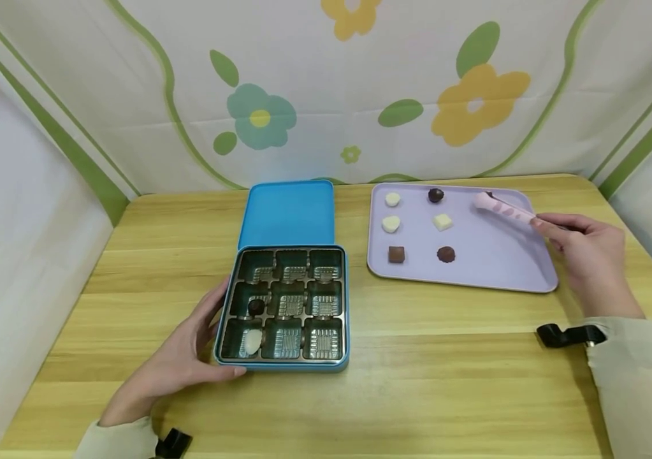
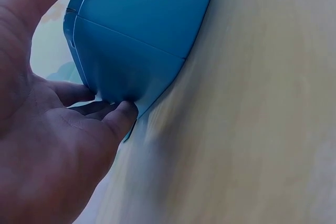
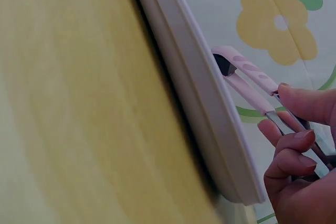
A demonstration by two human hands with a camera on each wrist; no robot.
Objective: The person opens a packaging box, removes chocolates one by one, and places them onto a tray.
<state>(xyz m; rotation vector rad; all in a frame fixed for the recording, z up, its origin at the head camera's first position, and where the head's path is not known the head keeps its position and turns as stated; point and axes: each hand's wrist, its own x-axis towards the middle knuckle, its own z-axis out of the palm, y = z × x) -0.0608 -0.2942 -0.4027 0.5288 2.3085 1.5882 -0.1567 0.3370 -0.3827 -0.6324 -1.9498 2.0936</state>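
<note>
My left hand (image 1: pixel 185 354) holds the near left corner of a blue tin (image 1: pixel 347 331), thumb along the front and fingers against the left side. The left wrist view shows fingertips (image 2: pixel 123 116) on the tin's wall. Inside lies a divided insert; a dark chocolate (image 1: pixel 255 307) is in its middle-left compartment and a white chocolate (image 1: pixel 253 342) in the near left one. My right hand (image 1: pixel 592 252) grips pink-tipped tongs (image 1: pixel 506 207) over a lilac tray (image 1: pixel 498 268). In the right wrist view, a dark chocolate (image 3: pixel 224 65) sits between the tong tips.
On the tray are white chocolates (image 1: pixel 391 224), a square white one (image 1: pixel 443 221), a brown square (image 1: pixel 396 254), and round dark ones (image 1: pixel 446 254). A blue lid (image 1: pixel 288 213) lies behind the tin. A flowered curtain (image 1: pixel 326 140) hangs at the table's back edge.
</note>
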